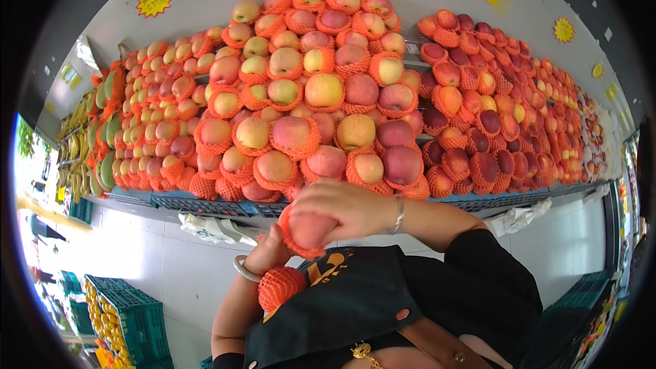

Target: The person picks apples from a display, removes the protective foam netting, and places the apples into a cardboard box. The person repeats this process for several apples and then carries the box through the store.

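So the apple (314,230) is out in front of the apron (335,307), just below the front edge of the big fruit display (292,132), with an orange foam net (287,222) partly around it. The right hand (345,203) is curled over the apple from above, gripping it pretty firmly, silver bracelet (399,215) on that wrist. The left hand (271,249) is right at the lower left of it, thumb up against the net. Its other fingers are mostly hidden, so I can't tell how far they're closed. That wrist has a pale bangle (244,269), and just below it another netted fruit (281,288) sits between the left forearm and the apron. Behind the hands it's rows of red and yellow fruit, mostly in orange nets. Bananas (75,164) are off to the far left, and a green crate (140,318) stands lower left beside yellow fruit.
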The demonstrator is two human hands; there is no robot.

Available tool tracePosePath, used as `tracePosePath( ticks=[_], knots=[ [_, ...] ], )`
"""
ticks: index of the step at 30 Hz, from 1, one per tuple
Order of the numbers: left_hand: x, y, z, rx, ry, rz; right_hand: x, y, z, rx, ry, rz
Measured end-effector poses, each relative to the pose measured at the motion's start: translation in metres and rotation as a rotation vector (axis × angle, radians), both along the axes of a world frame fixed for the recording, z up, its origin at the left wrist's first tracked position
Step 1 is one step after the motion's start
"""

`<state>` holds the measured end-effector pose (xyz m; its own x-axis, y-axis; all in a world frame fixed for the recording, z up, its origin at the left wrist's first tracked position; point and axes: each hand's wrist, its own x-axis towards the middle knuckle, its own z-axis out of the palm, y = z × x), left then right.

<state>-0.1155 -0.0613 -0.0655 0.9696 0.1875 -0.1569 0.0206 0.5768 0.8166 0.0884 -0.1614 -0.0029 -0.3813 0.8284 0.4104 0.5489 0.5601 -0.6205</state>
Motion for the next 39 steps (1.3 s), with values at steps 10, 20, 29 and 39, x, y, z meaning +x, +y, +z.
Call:
tracePosePath(
  ticks=[10,20,29,39],
  knots=[
    [0.036,-0.007,0.005,0.233,-0.274,0.273,-0.01,-0.021,-0.05,-0.537,0.903,-0.27],
    [0.042,-0.003,0.007,0.304,-0.131,0.042,0.079,0.021,-0.034,0.03,0.207,-0.761],
    [0.021,-0.007,0.003,0.237,-0.094,0.136,0.104,0.062,-0.028,-0.147,-0.354,-0.726],
    [-0.007,-0.011,0.01,0.324,-0.028,0.172,0.097,0.062,-0.026,-0.176,-0.575,-0.783]
  ],
)
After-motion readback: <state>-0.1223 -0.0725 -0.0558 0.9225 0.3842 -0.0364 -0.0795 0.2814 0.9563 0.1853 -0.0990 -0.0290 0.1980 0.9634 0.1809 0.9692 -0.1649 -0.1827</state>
